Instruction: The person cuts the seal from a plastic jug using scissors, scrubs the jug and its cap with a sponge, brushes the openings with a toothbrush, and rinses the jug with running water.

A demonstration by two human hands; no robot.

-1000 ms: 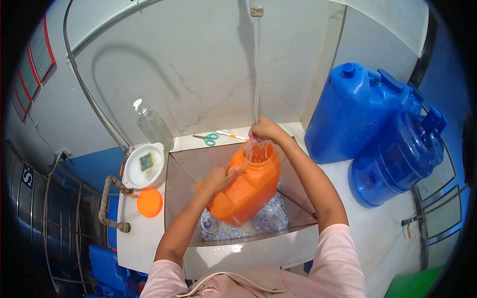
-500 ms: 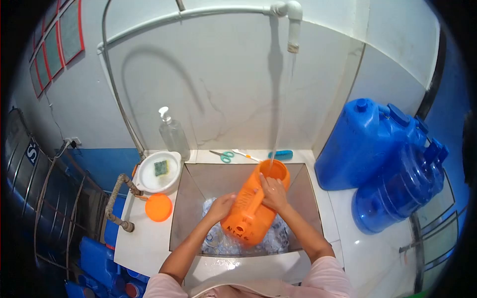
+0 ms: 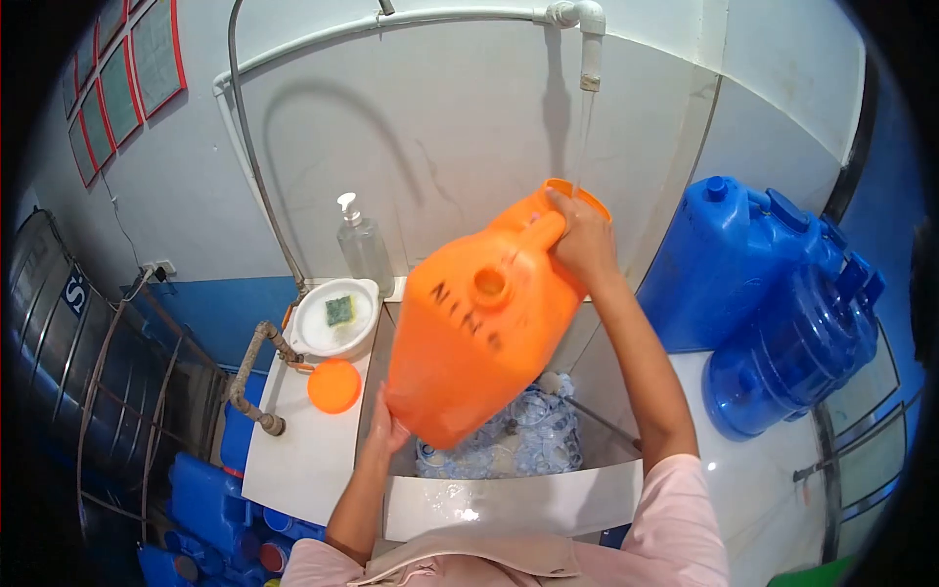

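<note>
A large orange plastic jug [image 3: 460,323] with dark lettering hangs tilted over the sink, its wide mouth up toward the right. My right hand [image 3: 584,240] grips it by the handle near that mouth. Against the lower left of the jug's base rests my left hand [image 3: 388,423], its fingers partly hidden behind the jug. Water runs from the white pipe spout [image 3: 591,78] down to the jug's mouth. Below the jug, several clear plastic pieces [image 3: 538,435] fill the bottom of the sink [image 3: 611,391].
On the left ledge are a white basin [image 3: 362,342] holding a green sponge [image 3: 338,310], an orange lid [image 3: 334,385], a pump bottle [image 3: 365,249] and a bent pipe [image 3: 240,382]. Blue water containers [image 3: 719,264] stand on the right counter. More blue containers [image 3: 210,499] sit at lower left.
The jug has risen out of the sink toward the spout and now looks larger. My right hand went up with it, while my left hand shifted to its base.
</note>
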